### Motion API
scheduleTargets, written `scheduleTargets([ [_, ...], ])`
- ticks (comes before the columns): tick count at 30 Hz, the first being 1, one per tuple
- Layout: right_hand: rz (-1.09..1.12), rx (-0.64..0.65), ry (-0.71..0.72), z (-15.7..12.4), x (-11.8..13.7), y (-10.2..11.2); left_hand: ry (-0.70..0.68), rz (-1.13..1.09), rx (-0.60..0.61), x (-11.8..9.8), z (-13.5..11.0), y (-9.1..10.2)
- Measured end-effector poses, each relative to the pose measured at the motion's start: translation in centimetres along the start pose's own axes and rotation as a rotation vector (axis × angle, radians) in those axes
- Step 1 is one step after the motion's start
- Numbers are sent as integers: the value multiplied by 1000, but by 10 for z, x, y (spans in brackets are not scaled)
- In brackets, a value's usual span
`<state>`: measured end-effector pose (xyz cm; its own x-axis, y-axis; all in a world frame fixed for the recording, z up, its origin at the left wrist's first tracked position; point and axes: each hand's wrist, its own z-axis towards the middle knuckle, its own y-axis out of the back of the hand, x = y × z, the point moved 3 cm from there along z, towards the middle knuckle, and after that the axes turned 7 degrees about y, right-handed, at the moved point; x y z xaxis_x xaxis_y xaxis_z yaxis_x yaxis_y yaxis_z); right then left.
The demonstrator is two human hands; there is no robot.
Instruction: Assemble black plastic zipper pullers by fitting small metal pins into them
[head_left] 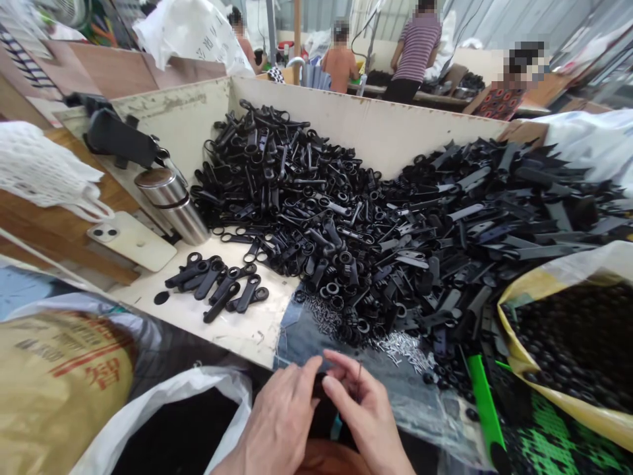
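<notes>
Close together at the table's front edge, my left hand (pixel 283 410) and my right hand (pixel 364 404) are closed around a small black plastic part (pixel 321 386), mostly hidden by the fingers. A thin dark rod (pixel 359 376) shows by my right fingers; I cannot tell what it is. Just beyond the hands lie small silver pins (pixel 408 348) and a patch of small screws (pixel 324 316) on a plastic-covered cloth (pixel 297 333). Behind them rises a heap of black plastic handles with ring ends (pixel 281 165). Several assembled black handles (pixel 217 284) lie to the left.
Flat black strips (pixel 484 198) are heaped at right. A yellow sack (pixel 519 290) holds round black pieces, beside a green basket (pixel 487 409). On the left are a steel flask (pixel 173 204), a phone (pixel 133 241) and a white sack (pixel 232 382). People work behind the wooden partition (pixel 395 128).
</notes>
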<state>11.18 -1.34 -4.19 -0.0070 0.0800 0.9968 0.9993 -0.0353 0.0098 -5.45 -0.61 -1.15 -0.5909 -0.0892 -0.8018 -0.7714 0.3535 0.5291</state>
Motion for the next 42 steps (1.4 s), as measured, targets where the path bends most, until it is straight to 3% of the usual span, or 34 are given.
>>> scheduleTargets([
  [2,1,10,-5,5,1,1,144,-152,47,2,3,4],
  [4,0,36,19,8,3,4,281,-352,222,1,6,6],
  [6,-2,29,47,9,4,6,354,-545,380,-4,7,7],
  [8,10,7,60,10,4,7,393,-675,432,-9,7,5],
  [12,-29,54,116,13,13,9,516,-811,455,-11,3,-6],
  [17,-514,117,398,22,35,33,551,-838,411,-7,3,-14],
  [22,-1043,157,601,43,39,53,605,-764,366,-12,2,-11],
  [27,-1208,275,680,64,37,54,647,-798,356,-14,1,-9],
  [30,-1185,300,700,72,40,59,612,-794,264,-7,5,-8],
  [32,-1168,283,705,80,45,66,513,-689,149,-2,12,-7],
  [37,-1148,25,651,96,67,91,210,-148,-74,-2,31,-10],
  [39,-1075,-46,634,86,71,96,155,41,-152,-5,37,-15],
  [42,-916,80,610,55,62,89,57,191,-228,-15,46,-23],
])
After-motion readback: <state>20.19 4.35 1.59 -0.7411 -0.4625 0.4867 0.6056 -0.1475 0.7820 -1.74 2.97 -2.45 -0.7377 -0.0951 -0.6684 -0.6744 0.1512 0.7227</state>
